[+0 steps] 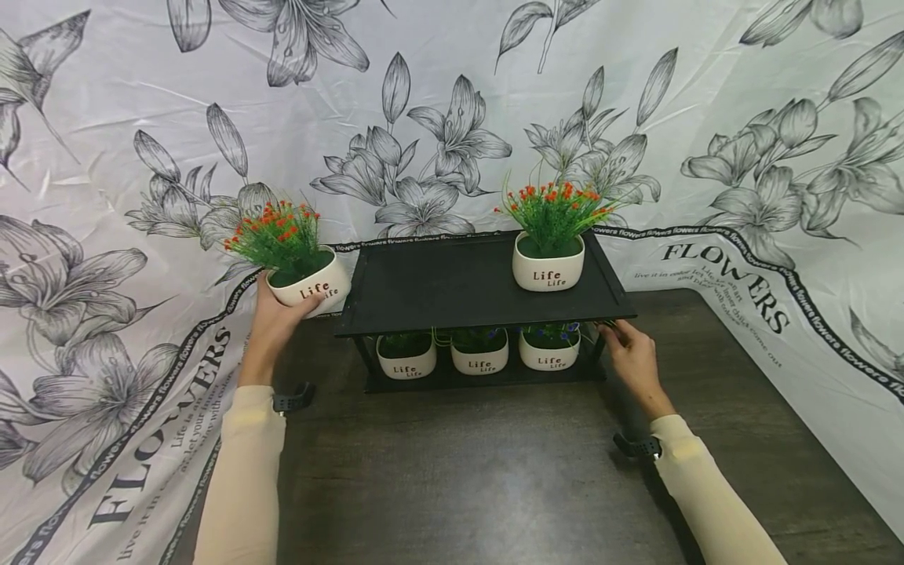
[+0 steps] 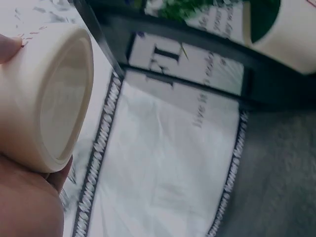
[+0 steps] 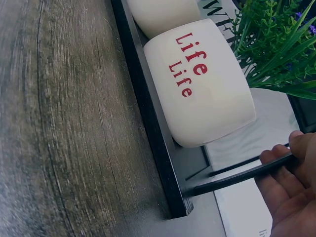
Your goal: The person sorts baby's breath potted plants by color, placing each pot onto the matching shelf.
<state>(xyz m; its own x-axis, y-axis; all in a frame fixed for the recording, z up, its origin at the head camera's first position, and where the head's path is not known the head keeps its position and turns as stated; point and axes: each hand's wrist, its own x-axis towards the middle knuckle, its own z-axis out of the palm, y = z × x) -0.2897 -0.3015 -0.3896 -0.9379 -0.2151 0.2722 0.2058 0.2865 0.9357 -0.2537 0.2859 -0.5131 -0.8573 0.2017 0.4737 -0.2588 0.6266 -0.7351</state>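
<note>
My left hand (image 1: 278, 322) grips a white "Life" flowerpot (image 1: 318, 281) with orange artificial flowers, just off the left end of a black two-tier shelf (image 1: 438, 278). The left wrist view shows the bottom of this pot (image 2: 63, 98), tilted, with fingers around its side. At the shelf's right end, my right hand (image 1: 633, 362) holds the thin black side post (image 3: 237, 177), fingers curled round it below the top board. A second orange-flowered pot (image 1: 548, 263) stands on the top board's right side.
On the lower tier stand three white pots in a row: a left one (image 1: 406, 357), a middle one (image 1: 480, 353) and a right one (image 1: 549, 351) with blue flowers. A dark wooden table (image 1: 452, 471) lies beneath. Behind hangs a flower-printed cloth (image 1: 438, 94).
</note>
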